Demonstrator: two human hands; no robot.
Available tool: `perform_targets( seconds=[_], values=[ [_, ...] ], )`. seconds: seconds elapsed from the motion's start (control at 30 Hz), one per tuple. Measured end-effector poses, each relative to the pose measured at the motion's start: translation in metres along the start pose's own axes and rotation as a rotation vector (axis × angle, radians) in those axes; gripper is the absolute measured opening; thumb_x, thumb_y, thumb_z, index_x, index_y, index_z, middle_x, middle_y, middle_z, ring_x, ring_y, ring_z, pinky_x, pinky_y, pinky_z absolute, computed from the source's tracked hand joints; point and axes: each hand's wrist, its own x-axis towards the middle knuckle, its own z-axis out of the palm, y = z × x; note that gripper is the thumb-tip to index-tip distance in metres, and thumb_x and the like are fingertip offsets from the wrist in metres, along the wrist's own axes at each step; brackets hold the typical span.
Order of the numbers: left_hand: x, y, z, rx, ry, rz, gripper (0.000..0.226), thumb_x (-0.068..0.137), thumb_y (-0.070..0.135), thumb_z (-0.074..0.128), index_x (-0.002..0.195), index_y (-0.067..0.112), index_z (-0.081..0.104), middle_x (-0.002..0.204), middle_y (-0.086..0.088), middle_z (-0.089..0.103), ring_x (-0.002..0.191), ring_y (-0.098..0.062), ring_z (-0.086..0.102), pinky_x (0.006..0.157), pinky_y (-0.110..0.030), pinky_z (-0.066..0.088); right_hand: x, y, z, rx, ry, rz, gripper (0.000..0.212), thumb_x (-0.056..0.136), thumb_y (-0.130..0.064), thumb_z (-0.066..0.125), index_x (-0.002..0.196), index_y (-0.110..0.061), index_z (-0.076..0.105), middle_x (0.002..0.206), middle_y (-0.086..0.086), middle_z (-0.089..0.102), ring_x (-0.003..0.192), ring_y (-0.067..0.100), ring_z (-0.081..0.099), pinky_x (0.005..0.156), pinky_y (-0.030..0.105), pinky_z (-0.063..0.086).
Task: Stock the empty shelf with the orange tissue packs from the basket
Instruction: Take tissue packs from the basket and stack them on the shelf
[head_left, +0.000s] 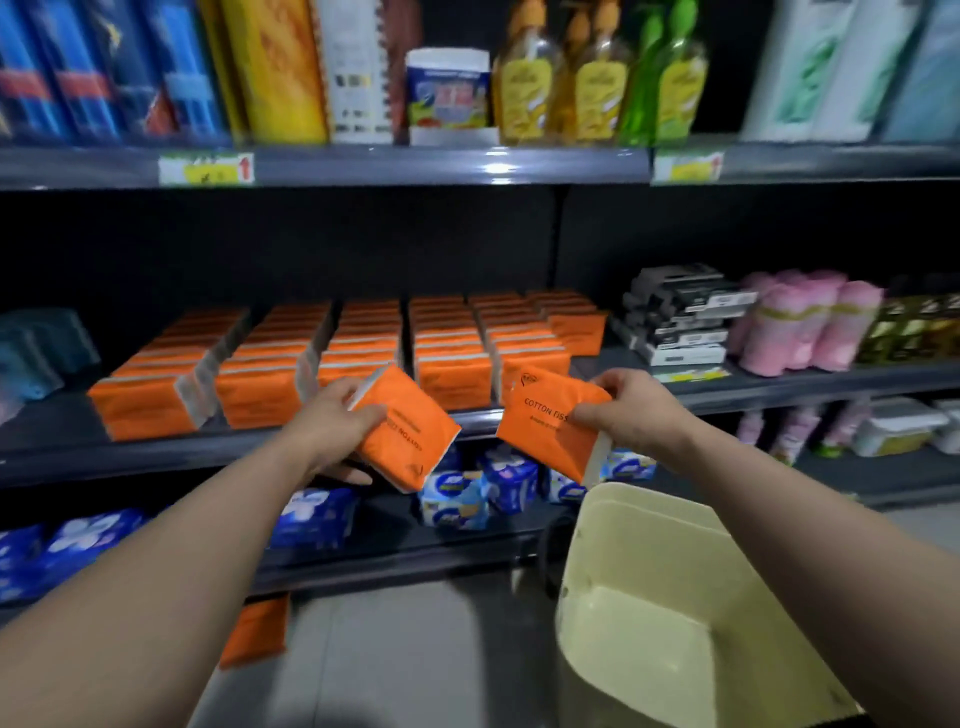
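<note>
Just before the shelf (156, 452), near the basket (613, 571), the left hand (337, 415) has fingers clamped on the left pack (410, 431) and the right hand (631, 410) on the right pack (545, 426), both seemingly light, soft and slick-wrapped, best pinched across a short end.

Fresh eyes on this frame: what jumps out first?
Rows of orange tissue packs line the middle shelf, dead centre. In front, the left hand grips one pack, the right hand a second pack. Lower right, the cream basket looks empty; a stray pack lies on the floor, lower left.
</note>
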Motion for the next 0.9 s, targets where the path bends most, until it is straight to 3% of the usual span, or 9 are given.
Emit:
perform_targets(
  seconds=[0.13, 0.23, 0.33, 0.4, 0.53, 0.7, 0.77, 0.83, 0.9],
  values=[
    [0.008, 0.040, 0.034, -0.060, -0.003, 0.086, 0.044, 0.082, 0.019, 0.071, 0.119, 0.016, 0.048, 0.094, -0.011, 0.060, 0.069, -0.023, 0.065, 0.044, -0.038, 0.057, 0.010, 0.015, -0.042, -0.019, 0.101, -0.028, 0.019, 0.078, -0.026, 0.069, 0.091, -0.019, 0.059, 0.077, -0.001, 0.064, 0.063, 0.012, 0.060, 0.052, 0.025, 0.049],
    [0.025, 0.065, 0.055, -0.013, -0.047, 0.099, 0.055, 0.066, 0.011, 0.085, 0.110, 0.011, 0.051, 0.098, -0.014, 0.062, 0.070, -0.023, 0.066, 0.047, -0.032, 0.057, 0.029, 0.026, -0.063, -0.010, 0.145, -0.015, 0.023, 0.077, -0.025, 0.070, 0.094, -0.017, 0.058, 0.084, 0.004, 0.064, 0.073, 0.019, 0.063, 0.067, 0.038, 0.058],
    [0.054, 0.087, 0.077, 0.098, -0.067, 0.114, 0.031, 0.062, 0.004, 0.083, 0.082, 0.007, 0.061, 0.085, -0.016, 0.067, 0.075, -0.029, 0.067, 0.075, -0.042, 0.058, 0.050, 0.037, -0.079, 0.005, 0.165, 0.021, 0.026, 0.080, -0.023, 0.067, 0.101, -0.017, 0.053, 0.094, 0.009, 0.063, 0.084, 0.027, 0.065, 0.070, 0.048, 0.059],
    [0.075, 0.101, 0.096, 0.084, -0.043, 0.156, 0.019, 0.063, 0.002, 0.079, 0.068, 0.010, 0.062, 0.074, -0.012, 0.068, 0.073, -0.027, 0.067, 0.079, -0.042, 0.058, 0.067, 0.045, -0.089, 0.026, 0.197, 0.035, 0.025, 0.081, -0.023, 0.065, 0.102, -0.019, 0.051, 0.096, 0.009, 0.062, 0.085, 0.028, 0.065, 0.069, 0.049, 0.059],
    [0.118, 0.137, 0.140, 0.020, 0.005, 0.276, 0.019, 0.072, 0.014, 0.074, 0.089, 0.018, 0.066, 0.079, -0.002, 0.067, 0.059, -0.011, 0.060, 0.045, -0.018, 0.047, 0.103, 0.062, -0.105, -0.059, 0.307, -0.018, 0.029, 0.084, -0.025, 0.062, 0.109, -0.022, 0.049, 0.098, 0.002, 0.059, 0.081, 0.019, 0.060, 0.064, 0.034, 0.052],
    [0.171, 0.169, 0.195, 0.115, 0.002, 0.460, 0.033, 0.088, 0.032, 0.061, 0.119, 0.020, 0.056, 0.093, 0.002, 0.062, 0.074, -0.013, 0.060, 0.065, -0.024, 0.047, 0.148, 0.086, -0.121, -0.079, 0.388, -0.084, 0.039, 0.088, -0.021, 0.058, 0.120, -0.032, 0.038, 0.083, -0.004, 0.053, 0.071, 0.015, 0.057, 0.051, 0.027, 0.047],
    [0.190, 0.175, 0.215, 0.164, -0.051, 0.474, 0.042, 0.092, 0.038, 0.055, 0.129, 0.020, 0.047, 0.093, 0.002, 0.061, 0.069, -0.011, 0.060, 0.054, -0.023, 0.050, 0.163, 0.096, -0.126, -0.099, 0.415, -0.117, 0.034, 0.088, -0.020, 0.058, 0.115, -0.033, 0.041, 0.081, -0.010, 0.050, 0.069, 0.007, 0.053, 0.047, 0.022, 0.040],
    [0.206, 0.177, 0.232, 0.193, -0.101, 0.464, 0.046, 0.092, 0.041, 0.055, 0.132, 0.023, 0.041, 0.092, -0.002, 0.062, 0.062, -0.016, 0.062, 0.041, -0.024, 0.049, 0.177, 0.107, -0.130, -0.097, 0.422, -0.127, 0.030, 0.089, -0.020, 0.057, 0.112, -0.034, 0.043, 0.089, -0.007, 0.051, 0.071, 0.004, 0.051, 0.049, 0.021, 0.038],
    [0.223, 0.175, 0.246, 0.298, -0.100, 0.502, 0.058, 0.087, 0.040, 0.063, 0.136, 0.021, 0.039, 0.107, -0.005, 0.062, 0.076, -0.019, 0.063, 0.055, -0.025, 0.051, 0.189, 0.118, -0.133, -0.077, 0.416, -0.113, 0.029, 0.091, -0.021, 0.055, 0.113, -0.035, 0.044, 0.104, 0.000, 0.051, 0.076, 0.005, 0.051, 0.051, 0.021, 0.040]
  ],
)
